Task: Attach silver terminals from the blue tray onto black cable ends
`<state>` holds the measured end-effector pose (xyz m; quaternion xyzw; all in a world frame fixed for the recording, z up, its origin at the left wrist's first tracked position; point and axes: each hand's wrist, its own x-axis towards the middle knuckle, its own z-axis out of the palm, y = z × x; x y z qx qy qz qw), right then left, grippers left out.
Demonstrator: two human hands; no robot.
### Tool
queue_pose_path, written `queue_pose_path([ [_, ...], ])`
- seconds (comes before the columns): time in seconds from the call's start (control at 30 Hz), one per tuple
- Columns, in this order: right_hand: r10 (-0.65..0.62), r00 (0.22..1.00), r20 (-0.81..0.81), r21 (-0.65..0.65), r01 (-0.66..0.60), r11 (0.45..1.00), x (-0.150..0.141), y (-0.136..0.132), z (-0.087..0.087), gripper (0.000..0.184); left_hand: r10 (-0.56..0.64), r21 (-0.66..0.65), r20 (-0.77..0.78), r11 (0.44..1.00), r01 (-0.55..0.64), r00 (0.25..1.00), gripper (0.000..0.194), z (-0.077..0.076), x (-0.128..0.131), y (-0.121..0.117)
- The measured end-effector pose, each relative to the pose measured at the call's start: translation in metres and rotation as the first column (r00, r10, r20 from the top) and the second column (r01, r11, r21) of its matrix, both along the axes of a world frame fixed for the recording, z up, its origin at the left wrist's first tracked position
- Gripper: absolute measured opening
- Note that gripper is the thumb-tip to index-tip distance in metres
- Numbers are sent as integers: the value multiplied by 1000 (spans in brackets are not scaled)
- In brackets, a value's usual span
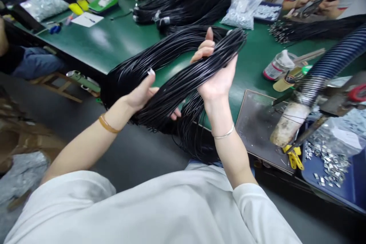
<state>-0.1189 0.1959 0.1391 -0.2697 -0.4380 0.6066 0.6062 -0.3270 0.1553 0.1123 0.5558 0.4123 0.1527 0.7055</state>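
A thick bundle of black cables (183,84) lies slantwise across both my hands, over the front edge of the green table (114,42). My right hand (219,78) supports its upper end from below, palm up, with the fingers curling up on the far side. Lower down, my left hand (140,93) cradles it, thumb raised on the near left side and fingertips showing beneath. More black cables (151,59) curve behind the held bundle on the table; whether they join it I cannot tell. Loose strands (194,110) hang down below my right hand.
Black cable bundles (188,7) and a plastic bag (243,0) stand farther back. On the right are a cup (273,70), a ribbed hose (334,65), a dark board (251,122) and a blue tray (354,183) with small metal pieces. A co-worker's hands (328,5) are at upper right.
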Motion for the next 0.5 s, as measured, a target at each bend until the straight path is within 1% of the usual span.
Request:
queue_pose_path([
  [0.03, -32, 994, 100, 16, 31, 999, 1, -1, -5, 80, -117, -83, 76, 989, 123, 990, 103, -6, -1, -17],
  [0.07, -58, 985, 162, 20, 56, 998, 1, -2, -11, 81, -174, -121, 115, 975, 188, 978, 90, -11, 0, -33],
  [0.1, -70, 981, 178, 11, 69, 998, 0, -6, -18, 81, -199, -138, 133, 966, 217, 971, 74, -15, 2, -48],
  [0.13, -62, 987, 151, -9, 64, 998, -2, -11, -26, 82, -161, -138, 115, 975, 176, 980, 56, -17, 4, -62],
  [0.17, -30, 996, 87, -38, 34, 999, -4, -19, -33, 83, -75, -126, 78, 988, 84, 994, 37, -17, 7, -74],
  [0.2, 30, 1000, 6, -72, -30, 997, -6, -29, -41, 85, 16, -118, 43, 993, -11, 999, 28, -16, 9, -84],
  [0.23, 116, 991, -70, -100, -122, 987, -7, -43, -49, 87, 117, -118, 26, 987, -113, 993, 28, -13, 12, -93],
  [0.27, 211, 968, -137, -123, -228, 966, -8, -58, -56, 85, 204, -126, 28, 972, -199, 979, 30, -8, 14, -100],
  [0.3, 327, 932, -158, -153, -350, 924, -10, -76, -63, 83, 279, -139, 45, 953, -270, 959, 31, -2, 18, -105],
  [0.37, 504, 851, -146, -193, -524, 830, -15, -116, -76, 76, 363, -157, 97, 925, -346, 927, 26, 16, 27, -111],
  [0.43, 687, 726, -42, -103, -687, 720, -24, -156, -88, 80, 363, -111, 165, 931, -349, 917, 23, 40, 41, -112],
  [0.47, 747, 663, 42, -75, -744, 664, -28, -174, -93, 79, 363, -78, 178, 932, -355, 915, 22, 54, 50, -111],
  [0.5, 766, 633, 109, -66, -765, 641, -32, -190, -99, 77, 365, -48, 185, 931, -362, 913, 20, 68, 57, -108],
])
